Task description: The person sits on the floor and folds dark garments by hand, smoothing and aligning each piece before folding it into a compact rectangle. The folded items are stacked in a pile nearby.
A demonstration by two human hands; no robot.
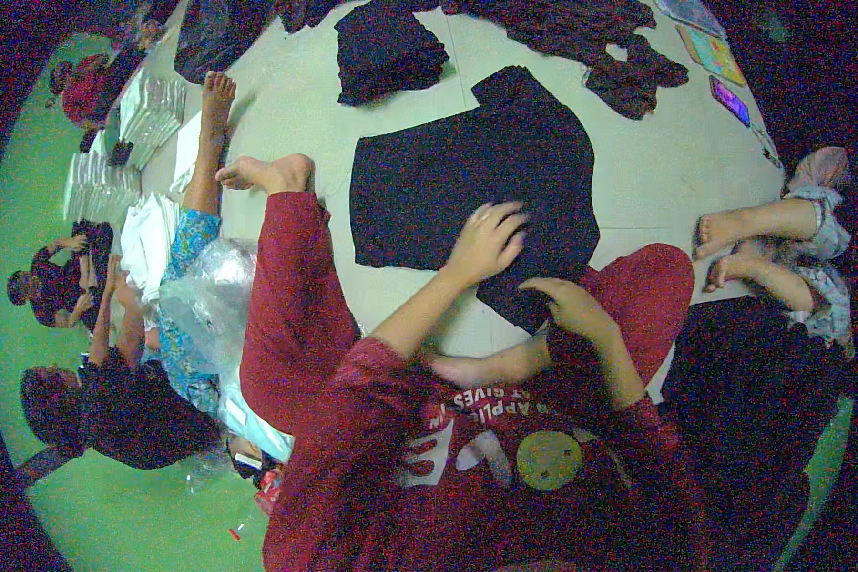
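Note:
A black short-sleeved shirt [448,172] lies spread on the pale floor sheet in front of me. Its straight hem is at the left, one sleeve points away from me and the other toward me. My left hand [488,243] rests on the shirt's near half with its fingers apart, slightly blurred. Over the near sleeve [517,297] is my right hand [577,310], its visible finger stretched out to the left. The rest of that hand's fingers are blurred and partly hidden.
A folded black garment [386,52] lies beyond the shirt, dark crumpled clothes [582,38] at the far right. A phone [729,100] lies at the right edge. People sit at both sides. Stacks of wrapped packs [153,110] and clear plastic [214,296] are at the left.

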